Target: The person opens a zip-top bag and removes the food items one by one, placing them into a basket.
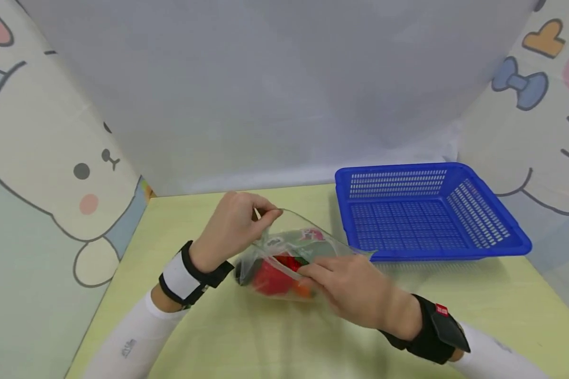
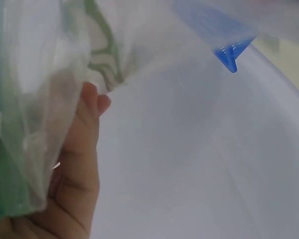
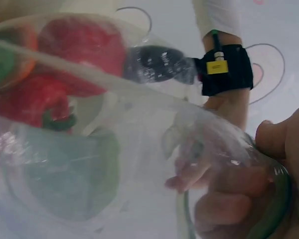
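Note:
A clear plastic zip bag [image 1: 329,246] with a green edge sits on the table between the hands, its mouth spread. Its upper-left rim is pinched between thumb and fingers of my left hand [image 1: 234,226]. My right hand [image 1: 353,289] grips the rim on the right, and in the right wrist view the thumb and fingers [image 3: 224,209] close on the green edge. Inside lie red bell peppers [image 1: 271,277], one with a green stem, plus an orange item [image 1: 302,289]. A dark glossy item [image 3: 159,63], perhaps an eggplant, is at the bag's far end in the right wrist view.
A blue perforated plastic basket [image 1: 455,253] stands behind and right of the bag on the pale yellow table [image 1: 204,337]. A white backdrop [image 1: 246,95] rises behind, and cartoon-printed panels [image 1: 33,221] flank both sides.

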A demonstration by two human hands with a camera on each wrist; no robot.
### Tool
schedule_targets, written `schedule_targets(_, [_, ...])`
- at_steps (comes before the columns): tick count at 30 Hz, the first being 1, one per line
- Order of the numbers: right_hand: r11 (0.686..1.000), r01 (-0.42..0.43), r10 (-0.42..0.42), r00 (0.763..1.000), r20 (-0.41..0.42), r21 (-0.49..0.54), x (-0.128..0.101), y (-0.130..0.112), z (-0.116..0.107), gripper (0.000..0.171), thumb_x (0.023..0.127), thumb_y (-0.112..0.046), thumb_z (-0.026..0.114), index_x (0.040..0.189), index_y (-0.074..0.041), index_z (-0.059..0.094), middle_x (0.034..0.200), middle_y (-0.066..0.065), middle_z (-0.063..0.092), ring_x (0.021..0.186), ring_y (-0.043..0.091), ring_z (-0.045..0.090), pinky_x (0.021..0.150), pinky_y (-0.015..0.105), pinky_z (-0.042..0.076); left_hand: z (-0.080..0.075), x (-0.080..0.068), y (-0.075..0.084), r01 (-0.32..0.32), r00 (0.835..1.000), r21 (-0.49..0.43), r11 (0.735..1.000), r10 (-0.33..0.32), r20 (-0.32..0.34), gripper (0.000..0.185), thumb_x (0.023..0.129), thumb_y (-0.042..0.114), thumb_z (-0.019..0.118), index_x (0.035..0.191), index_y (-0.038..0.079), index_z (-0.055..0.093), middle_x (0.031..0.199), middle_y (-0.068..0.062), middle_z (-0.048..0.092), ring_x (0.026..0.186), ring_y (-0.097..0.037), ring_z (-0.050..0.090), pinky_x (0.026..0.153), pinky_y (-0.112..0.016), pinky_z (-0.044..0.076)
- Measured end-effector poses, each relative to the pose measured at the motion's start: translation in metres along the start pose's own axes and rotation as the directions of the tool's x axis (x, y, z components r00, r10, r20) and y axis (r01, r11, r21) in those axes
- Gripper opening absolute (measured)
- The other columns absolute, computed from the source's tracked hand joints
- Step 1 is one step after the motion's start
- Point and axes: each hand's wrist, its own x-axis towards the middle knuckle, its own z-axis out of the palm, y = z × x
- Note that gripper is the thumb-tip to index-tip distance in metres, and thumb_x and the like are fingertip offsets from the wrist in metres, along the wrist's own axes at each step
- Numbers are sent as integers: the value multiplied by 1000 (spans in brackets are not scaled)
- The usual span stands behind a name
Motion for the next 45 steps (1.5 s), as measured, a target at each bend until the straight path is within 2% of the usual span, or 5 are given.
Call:
schedule_targets(5, [970,-219,181,940,291,105,17,-8,-22,15,100,-9,71,114,-13,72,91,-6,73,71,1,59,63,18,51,3,-2,3,-7,999,17,1000,8,-48,12,96,13,78,92,4,85,84,-8,81,55,-8,60,55,-20,48])
schedule_targets(16, [957,-266,167,836,522,120,46,13,1,5,98,-10,73,102,-11,71,85,-3,65,77,8,54,73,22,49,3,-10,12,-24,997,12,1000,25,-70,9,94,12,79,92,7,85,85,-5,81,59,-6,60,58,-19,50])
schedule_targets(24, [978,-202,208,907,366,-55,40,21,19,40,91,-18,84,124,-1,69,111,9,71,97,21,65,87,33,59,-2,-21,17,-32,987,16,999,34,-155,7,93,8,80,88,7,84,76,-3,76,59,-6,59,57,-20,50])
schedule_targets(32, [956,-89,206,880,428,-279,45,18,34,52,92,-22,84,138,-8,63,133,12,68,126,32,63,114,43,51,1,-22,18,-28,986,-33,999,23,-165,7,93,9,80,89,6,84,77,-4,76,57,-5,59,56,-20,50])
schedule_targets(45, [637,189,29,963,269,-748,45,35,72,54,98,-54,69,134,-13,67,118,-2,70,106,14,64,93,24,52,9,-21,16,35,992,-63,997,-42,-116,7,92,9,80,90,4,84,79,-5,78,58,-5,60,57,-20,51])
